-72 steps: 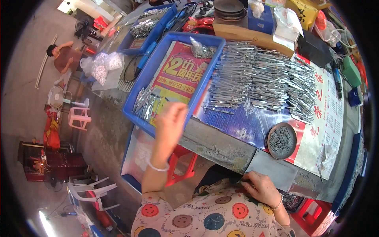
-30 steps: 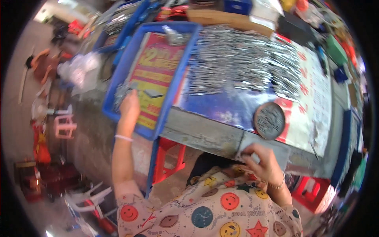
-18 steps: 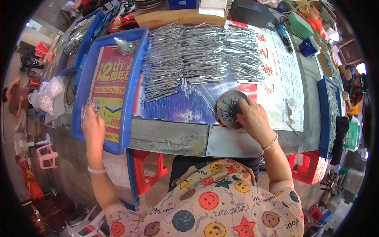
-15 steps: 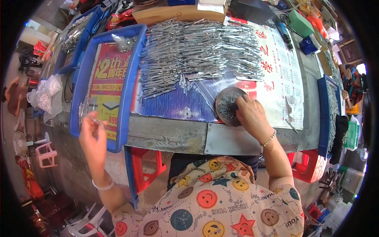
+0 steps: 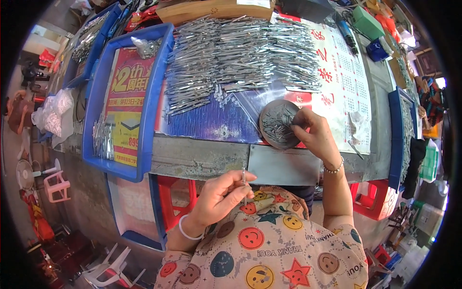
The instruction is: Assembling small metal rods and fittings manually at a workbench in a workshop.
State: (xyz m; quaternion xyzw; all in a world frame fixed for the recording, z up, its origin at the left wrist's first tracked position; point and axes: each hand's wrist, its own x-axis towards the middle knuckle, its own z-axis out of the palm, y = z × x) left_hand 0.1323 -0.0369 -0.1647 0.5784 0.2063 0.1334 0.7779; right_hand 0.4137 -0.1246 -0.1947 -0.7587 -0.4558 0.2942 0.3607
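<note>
My left hand [image 5: 216,198] is in front of my chest, closed in a pinch on a thin metal rod [image 5: 244,177] held upright. My right hand [image 5: 316,136] is at the right side of a round brown bowl [image 5: 263,131] of small metal pins [image 5: 278,120]. Its fingertips are pressed together at the pins, and what they grip is too small to make out. Beyond the bowl, rows of slim metal rods [image 5: 245,58] cover printed sheets. More rods [image 5: 102,139] lie in the near left part of a blue tray [image 5: 147,130] on the left.
A plain metal plate [image 5: 284,166] lies at the table's near edge. A wooden block [image 5: 216,12] stands behind the rods. Another blue tray [image 5: 395,139] is at the right. A blue jar [image 5: 378,49] stands at the back right, and red stools [image 5: 373,200] are below the table.
My left hand has moved from the blue tray to the right and nearer my chest, bringing a rod. My right hand stays at the bowl, its fingers lifted a little toward the rim.
</note>
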